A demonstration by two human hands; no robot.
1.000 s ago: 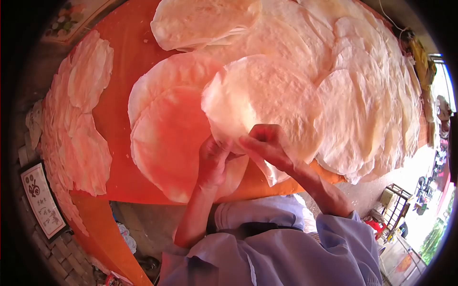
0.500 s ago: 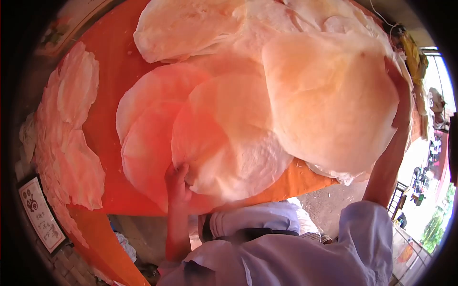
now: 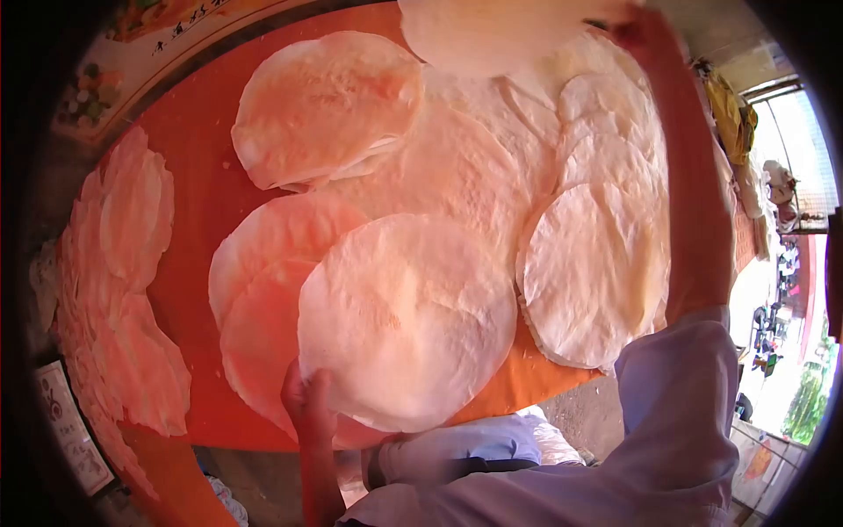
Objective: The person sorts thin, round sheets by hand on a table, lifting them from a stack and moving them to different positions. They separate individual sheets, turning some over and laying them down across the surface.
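Thin round flatbread sheets lie on an orange-red table (image 3: 189,211). My left hand (image 3: 309,402) pinches the lower left edge of a pale round sheet (image 3: 408,316), which overlaps other sheets (image 3: 255,325) at its left. My right hand (image 3: 625,33) reaches to the far top right, its fingers closed at the edge of another sheet (image 3: 492,35) that is partly out of view and blurred. Below that arm, a column of overlapping sheets (image 3: 597,272) runs down the right side. A separate stack (image 3: 329,110) sits at the upper left.
More ragged, layered sheets (image 3: 132,299) cover the far left edge of the table. A framed sign (image 3: 75,430) stands at the lower left. Yellow cloth (image 3: 724,110) hangs at the right. The table's near edge passes in front of my legs.
My right hand has moved up and away with the large sheet, uncovering the right column. The sheet at my left hand now lies flatter and rounder. The view has shifted.
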